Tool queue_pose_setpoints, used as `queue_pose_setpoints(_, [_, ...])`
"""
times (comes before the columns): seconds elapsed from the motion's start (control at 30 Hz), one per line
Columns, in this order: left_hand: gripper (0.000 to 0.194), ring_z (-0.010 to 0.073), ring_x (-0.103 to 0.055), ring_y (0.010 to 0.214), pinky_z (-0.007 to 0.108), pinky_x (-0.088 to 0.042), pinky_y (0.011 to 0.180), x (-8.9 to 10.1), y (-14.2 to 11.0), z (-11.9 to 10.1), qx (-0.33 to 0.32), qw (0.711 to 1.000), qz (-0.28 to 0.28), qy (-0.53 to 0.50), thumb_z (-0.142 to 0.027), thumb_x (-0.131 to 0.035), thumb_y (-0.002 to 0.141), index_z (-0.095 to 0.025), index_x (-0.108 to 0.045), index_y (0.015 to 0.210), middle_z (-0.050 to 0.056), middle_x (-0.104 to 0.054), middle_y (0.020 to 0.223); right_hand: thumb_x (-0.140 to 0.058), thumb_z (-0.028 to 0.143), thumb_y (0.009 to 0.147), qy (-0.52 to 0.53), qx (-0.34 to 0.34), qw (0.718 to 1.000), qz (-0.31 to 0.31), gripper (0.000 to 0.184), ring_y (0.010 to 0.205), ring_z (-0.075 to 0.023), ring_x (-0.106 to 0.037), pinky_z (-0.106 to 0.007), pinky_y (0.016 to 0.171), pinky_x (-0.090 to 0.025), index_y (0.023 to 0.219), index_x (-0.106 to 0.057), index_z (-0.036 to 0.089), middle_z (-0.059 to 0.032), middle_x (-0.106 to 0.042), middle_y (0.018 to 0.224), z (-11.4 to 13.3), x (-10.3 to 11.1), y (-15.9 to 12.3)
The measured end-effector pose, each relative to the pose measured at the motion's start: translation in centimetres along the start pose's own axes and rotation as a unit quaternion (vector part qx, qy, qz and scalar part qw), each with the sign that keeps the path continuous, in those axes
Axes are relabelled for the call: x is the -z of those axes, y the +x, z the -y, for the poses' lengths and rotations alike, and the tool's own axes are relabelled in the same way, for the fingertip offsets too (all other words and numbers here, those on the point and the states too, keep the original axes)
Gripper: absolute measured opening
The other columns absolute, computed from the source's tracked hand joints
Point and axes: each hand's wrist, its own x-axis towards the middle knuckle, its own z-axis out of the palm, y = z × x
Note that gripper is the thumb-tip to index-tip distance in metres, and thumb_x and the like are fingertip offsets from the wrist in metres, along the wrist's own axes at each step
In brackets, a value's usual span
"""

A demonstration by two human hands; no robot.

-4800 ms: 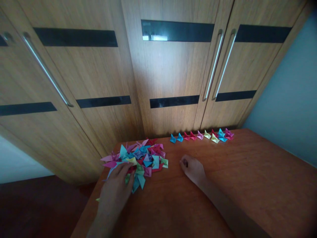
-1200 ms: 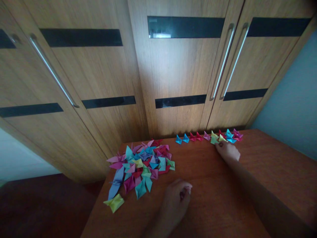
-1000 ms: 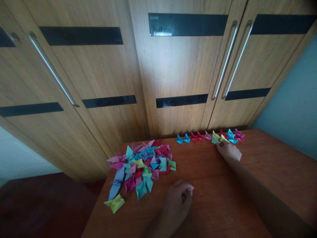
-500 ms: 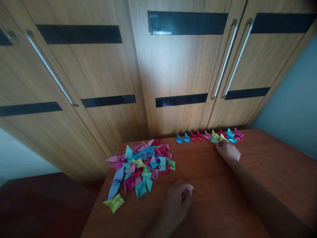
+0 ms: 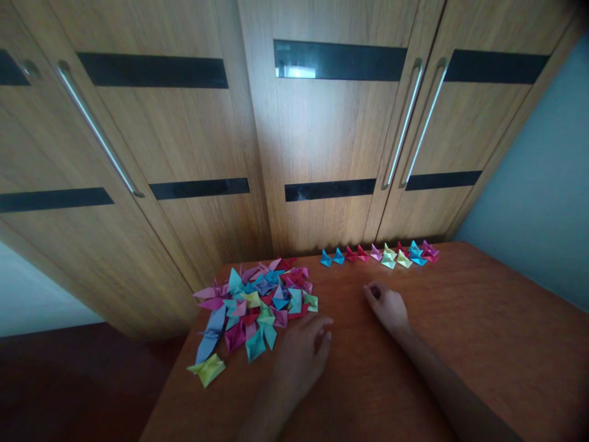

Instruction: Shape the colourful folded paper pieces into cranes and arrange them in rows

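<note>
A heap of folded paper pieces [image 5: 257, 298] in pink, blue, teal, red and green lies on the left part of the wooden table [image 5: 460, 325]. A row of small folded pieces [image 5: 380, 254] stands along the far edge. My left hand [image 5: 299, 350] lies flat on the table just right of the heap, fingers stretched out towards it, holding nothing. My right hand [image 5: 387, 305] rests mid-table below the row, well apart from it, fingers curled in with nothing visible in them.
A yellow-green piece [image 5: 207, 370] and a long blue piece [image 5: 209, 328] lie at the heap's near-left edge, close to the table's left edge. Wooden wardrobe doors [image 5: 322, 123] with metal handles rise behind the table. A pale blue wall [image 5: 543, 184] stands to the right.
My right hand has drawn back from the row to the middle of the table. My left hand has moved up and left to the heap, and its fingers have uncurled.
</note>
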Motion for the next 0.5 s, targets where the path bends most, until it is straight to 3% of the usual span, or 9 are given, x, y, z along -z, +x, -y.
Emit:
queue_pose_setpoints(0.1, [0.033, 0.0200, -0.055, 0.110, 0.036, -0.043, 0.097, 2.5, -0.7, 0.6, 0.020, 0.994, -0.026, 0.108, -0.018, -0.045, 0.086, -0.027, -0.058, 0.115, 0.003, -0.059, 0.120, -0.045, 0.042, 0.085, 0.006, 0.051, 0.998, 0.026, 0.023, 0.061, -0.0138, -0.060, -0.022, 0.055, -0.036, 0.074, -0.057, 0.025, 0.0022, -0.064, 0.067, 1.6, -0.7, -1.5])
queue_pose_setpoints(0.27, [0.034, 0.0251, -0.058, 0.106, 0.039, -0.049, 0.088, 5.9, -3.8, 3.0, 0.105, 0.959, -0.039, 0.262, -0.023, -0.046, 0.085, -0.023, -0.059, 0.117, 0.008, -0.058, 0.120, -0.045, 0.038, 0.085, 0.018, 0.101, 0.994, 0.041, 0.022, 0.059, -0.0133, -0.057, -0.022, 0.054, -0.033, 0.071, -0.054, 0.024, 0.0028, -0.060, 0.062, 2.2, -0.7, -2.1])
queue_pose_setpoints(0.4, [0.034, 0.0254, -0.056, 0.110, 0.039, -0.047, 0.091, 7.2, -6.3, 4.4, 0.144, 0.939, -0.041, 0.309, -0.029, -0.047, 0.086, -0.024, -0.059, 0.117, 0.009, -0.057, 0.122, -0.045, 0.039, 0.085, 0.044, 0.095, 0.993, 0.055, 0.022, 0.060, -0.0144, -0.057, -0.023, 0.055, -0.035, 0.072, -0.055, 0.024, 0.0021, -0.061, 0.063, 2.0, -0.4, -1.9])
queue_pose_setpoints(0.5, [0.033, 0.0246, -0.059, 0.104, 0.036, -0.051, 0.080, 7.4, -7.4, 4.4, 0.187, 0.927, -0.016, 0.324, -0.030, -0.042, 0.089, -0.024, -0.058, 0.117, 0.009, -0.056, 0.123, -0.044, 0.040, 0.084, 0.054, 0.096, 0.992, 0.061, 0.023, 0.060, -0.0151, -0.058, -0.024, 0.056, -0.037, 0.073, -0.056, 0.024, 0.0015, -0.062, 0.065, 2.0, -0.3, -1.8])
